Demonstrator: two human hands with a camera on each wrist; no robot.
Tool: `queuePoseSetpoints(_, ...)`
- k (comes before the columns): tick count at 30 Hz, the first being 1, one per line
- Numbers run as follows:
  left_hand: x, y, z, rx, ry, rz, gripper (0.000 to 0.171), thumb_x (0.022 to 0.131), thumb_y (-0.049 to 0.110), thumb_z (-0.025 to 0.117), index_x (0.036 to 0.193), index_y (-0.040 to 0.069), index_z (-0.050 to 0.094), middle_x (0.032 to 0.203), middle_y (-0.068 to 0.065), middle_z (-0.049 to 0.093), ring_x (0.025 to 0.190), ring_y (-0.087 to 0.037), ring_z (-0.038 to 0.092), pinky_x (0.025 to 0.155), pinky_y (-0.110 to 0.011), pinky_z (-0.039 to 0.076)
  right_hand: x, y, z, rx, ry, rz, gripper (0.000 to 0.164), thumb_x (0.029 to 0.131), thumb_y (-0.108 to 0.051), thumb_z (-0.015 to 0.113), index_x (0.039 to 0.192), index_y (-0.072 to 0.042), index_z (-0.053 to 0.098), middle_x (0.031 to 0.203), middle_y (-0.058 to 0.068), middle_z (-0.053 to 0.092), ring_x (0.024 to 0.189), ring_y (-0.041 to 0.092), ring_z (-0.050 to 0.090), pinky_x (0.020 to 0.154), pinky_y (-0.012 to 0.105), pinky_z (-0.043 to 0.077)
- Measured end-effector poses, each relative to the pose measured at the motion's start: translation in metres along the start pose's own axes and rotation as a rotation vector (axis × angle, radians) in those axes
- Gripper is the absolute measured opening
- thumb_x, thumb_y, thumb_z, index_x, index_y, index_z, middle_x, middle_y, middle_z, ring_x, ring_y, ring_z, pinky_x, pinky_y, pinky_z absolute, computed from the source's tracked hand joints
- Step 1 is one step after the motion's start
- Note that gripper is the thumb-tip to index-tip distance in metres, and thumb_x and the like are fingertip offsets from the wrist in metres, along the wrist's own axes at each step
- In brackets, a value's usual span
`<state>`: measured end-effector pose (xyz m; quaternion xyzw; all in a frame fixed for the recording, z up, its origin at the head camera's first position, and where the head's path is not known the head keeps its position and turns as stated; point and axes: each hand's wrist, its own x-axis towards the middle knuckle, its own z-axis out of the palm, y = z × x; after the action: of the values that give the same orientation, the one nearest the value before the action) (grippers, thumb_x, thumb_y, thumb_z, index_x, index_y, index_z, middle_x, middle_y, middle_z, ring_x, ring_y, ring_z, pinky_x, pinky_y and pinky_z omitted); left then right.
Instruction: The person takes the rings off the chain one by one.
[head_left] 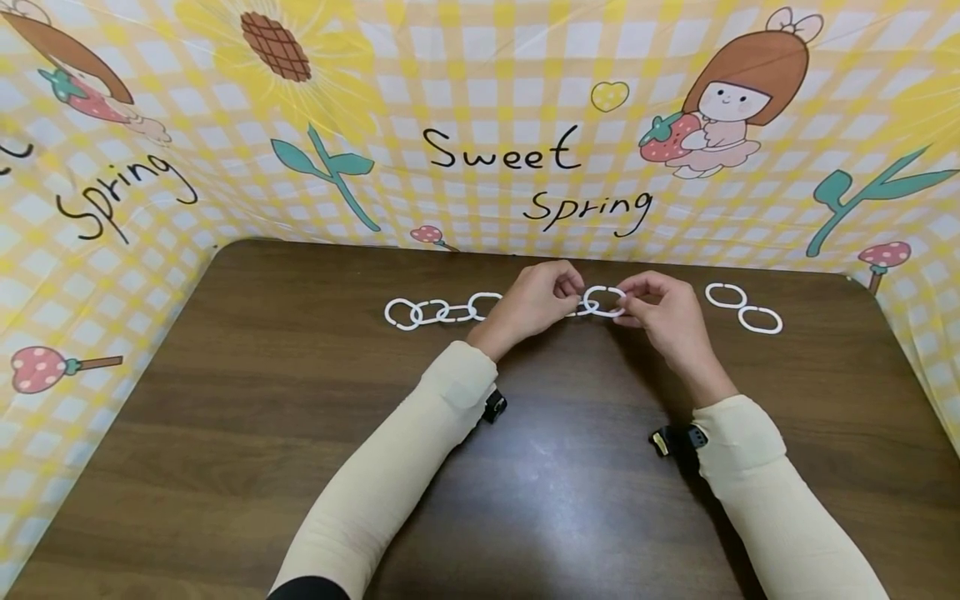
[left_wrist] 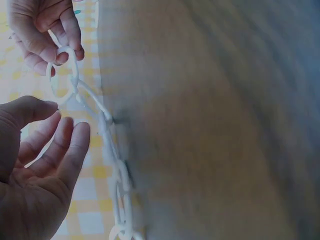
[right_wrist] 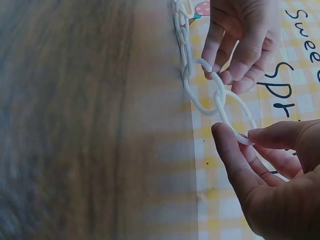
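Oval white plastic links, each with a small split, are joined in a chain (head_left: 442,312) along the far part of the brown table. My right hand (head_left: 663,312) pinches the chain's right end link (right_wrist: 231,122) between thumb and fingers. That link is raised off the table and hooks through its neighbour (right_wrist: 200,107). Close by on the left, my left hand (left_wrist: 47,165) has thumb and fingertips near each other with no link seen between them. Its fingertips are right at the raised links. In the head view this hand hides the chain's middle.
Two more white links, an upper one (head_left: 726,295) and a lower one (head_left: 761,320), lie close together right of my right hand. A yellow checked cloth (head_left: 480,100) with printed pictures rises behind the table (head_left: 247,400) and along its sides.
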<state>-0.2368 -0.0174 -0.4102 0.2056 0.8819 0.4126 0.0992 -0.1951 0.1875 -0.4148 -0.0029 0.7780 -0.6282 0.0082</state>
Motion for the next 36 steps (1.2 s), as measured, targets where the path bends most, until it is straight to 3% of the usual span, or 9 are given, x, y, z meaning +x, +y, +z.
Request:
queuePoseSetpoints(13, -0.0076, -0.0039, -0.0103, 0.063, -0.042, 0.014, 0.015, 0.094, 0.005, 0.074, 0.108, 0.002, 0.073, 0.099, -0.007, 0.071, 0.092, -0.016, 0.066, 0.084, -0.023, 0.052, -0.0003, -0.0025, 0.0012, 0.013, 0.014, 0.007, 0.020, 0.096, 0.012, 0.062, 0.114, 0.021, 0.061, 0.084, -0.001, 0.062, 0.076, 0.005, 0.069, 0.073, 0.026, 0.063)
queuePoseSetpoints(21, -0.0065, -0.0066, -0.0089, 0.130, -0.092, 0.015, 0.012, 0.095, 0.008, 0.075, 0.106, 0.005, 0.074, 0.101, -0.006, 0.071, 0.093, -0.015, 0.065, 0.086, -0.025, 0.053, 0.0015, 0.0015, 0.0010, 0.010, 0.009, 0.016, 0.021, 0.096, 0.010, 0.063, 0.115, 0.019, 0.060, 0.084, -0.003, 0.063, 0.076, 0.005, 0.069, 0.072, 0.026, 0.063)
queuePoseSetpoints(36, -0.0032, -0.0081, -0.0064, 0.168, -0.152, -0.028, 0.006, 0.096, 0.010, 0.075, 0.102, 0.009, 0.075, 0.103, -0.005, 0.070, 0.094, -0.016, 0.061, 0.086, -0.028, 0.051, 0.0007, -0.0004, -0.0001, 0.020, 0.016, 0.011, 0.020, 0.096, 0.011, 0.062, 0.114, 0.020, 0.060, 0.083, -0.002, 0.063, 0.075, 0.005, 0.069, 0.072, 0.026, 0.063)
